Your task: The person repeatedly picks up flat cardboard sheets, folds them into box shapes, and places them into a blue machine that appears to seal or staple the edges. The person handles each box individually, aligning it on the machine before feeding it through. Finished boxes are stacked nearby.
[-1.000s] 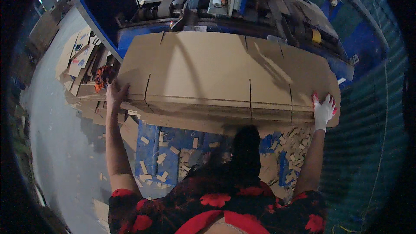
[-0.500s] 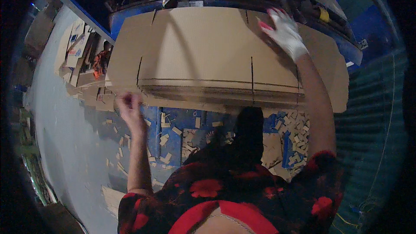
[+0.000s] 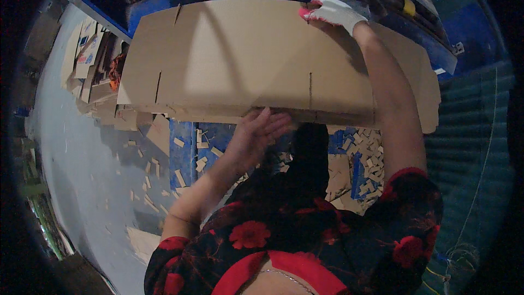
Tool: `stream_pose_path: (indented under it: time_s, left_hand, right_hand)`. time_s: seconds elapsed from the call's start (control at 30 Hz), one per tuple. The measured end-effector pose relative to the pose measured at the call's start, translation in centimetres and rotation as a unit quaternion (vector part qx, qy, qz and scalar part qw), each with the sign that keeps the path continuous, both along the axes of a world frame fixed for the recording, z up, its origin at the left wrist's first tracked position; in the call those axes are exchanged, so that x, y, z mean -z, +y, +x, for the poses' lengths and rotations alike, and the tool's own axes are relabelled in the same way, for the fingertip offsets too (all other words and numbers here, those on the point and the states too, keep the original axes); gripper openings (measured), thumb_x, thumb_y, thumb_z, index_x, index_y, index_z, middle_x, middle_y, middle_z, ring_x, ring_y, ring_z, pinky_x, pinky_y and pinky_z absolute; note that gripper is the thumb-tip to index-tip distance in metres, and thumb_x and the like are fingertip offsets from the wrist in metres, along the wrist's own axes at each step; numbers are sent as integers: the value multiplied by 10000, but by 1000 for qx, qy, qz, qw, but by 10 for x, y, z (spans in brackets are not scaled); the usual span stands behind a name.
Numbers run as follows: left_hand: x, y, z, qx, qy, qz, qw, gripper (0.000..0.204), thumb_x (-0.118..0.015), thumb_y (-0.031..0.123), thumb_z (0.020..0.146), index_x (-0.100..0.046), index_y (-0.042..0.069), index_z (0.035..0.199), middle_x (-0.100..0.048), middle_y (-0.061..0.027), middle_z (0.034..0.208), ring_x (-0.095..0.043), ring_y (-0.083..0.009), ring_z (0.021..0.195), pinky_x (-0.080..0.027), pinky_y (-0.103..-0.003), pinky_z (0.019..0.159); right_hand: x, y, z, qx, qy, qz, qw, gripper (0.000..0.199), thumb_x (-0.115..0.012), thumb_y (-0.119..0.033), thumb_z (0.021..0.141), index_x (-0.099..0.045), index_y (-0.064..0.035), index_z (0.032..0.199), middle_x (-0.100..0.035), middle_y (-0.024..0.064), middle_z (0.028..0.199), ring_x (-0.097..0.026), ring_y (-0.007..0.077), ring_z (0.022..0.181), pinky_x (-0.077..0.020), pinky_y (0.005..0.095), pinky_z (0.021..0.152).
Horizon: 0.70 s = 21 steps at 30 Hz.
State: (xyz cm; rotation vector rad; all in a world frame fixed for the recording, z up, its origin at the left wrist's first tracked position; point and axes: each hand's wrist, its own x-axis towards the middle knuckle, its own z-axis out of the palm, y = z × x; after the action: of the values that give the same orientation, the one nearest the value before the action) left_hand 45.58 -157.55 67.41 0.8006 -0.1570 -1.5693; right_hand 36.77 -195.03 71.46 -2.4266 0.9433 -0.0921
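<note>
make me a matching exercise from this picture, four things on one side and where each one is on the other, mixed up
Things:
1. right hand
2. left hand
3. cardboard sheets
4. cardboard scraps

Places:
a. scattered on the floor below the stack
b. at the far edge of the top sheet, in a white glove
c. at the near edge of the stack, bare
d. stacked flat in front of the blue machine

Pairs: 1-b, 2-c, 3-d, 4-a

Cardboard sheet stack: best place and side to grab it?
Take the cardboard sheet stack by its two long edges, probably one of the hands on each. The near edge overhangs toward the person, so the bare left hand can come from below it. The far edge is reachable from above, where the gloved right hand rests. The sheets are wide, flat and slotted.
</note>
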Motion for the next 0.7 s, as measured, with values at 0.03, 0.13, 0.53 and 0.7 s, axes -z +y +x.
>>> stream_pose_path:
  time_s: [0.03,0.13,0.53,0.7]
  left_hand:
    - [2,2,-4,-18,-6,-8,1000,431,-559,327,946,-483,36,1255,-570,-159,1247,-528,-305,1203,-429,-427,1011]
    - [9,5,-11,-26,7,-39,999,452,-564,350,941,-484,39,1260,-571,-147,1250,-531,-296,1201,-430,-430,1013]
    - [48,37,-35,146,56,-12,988,567,-518,408,949,-409,17,1346,-500,-166,1340,-484,-292,1243,-349,-427,1073]
    - [51,74,-30,266,11,-1,964,530,-518,348,964,-405,11,1356,-527,-149,1300,-553,-278,1146,-391,-408,1042]
  right_hand:
    - [1,3,-1,-8,-1,-35,999,519,-728,-507,708,-663,-21,879,-622,76,705,-591,194,614,-448,340,552]
    - [4,12,-5,-13,-43,-121,992,527,-724,-519,704,-681,-18,864,-640,83,711,-610,205,641,-452,341,588]
    - [-20,78,-29,37,101,-46,993,654,-765,-507,697,-591,-18,1094,-581,174,1150,-542,298,1109,-429,375,933]
    - [-6,119,-71,-13,7,-135,991,732,-744,-563,686,-576,-29,1156,-559,180,1235,-503,340,1193,-391,397,1006]
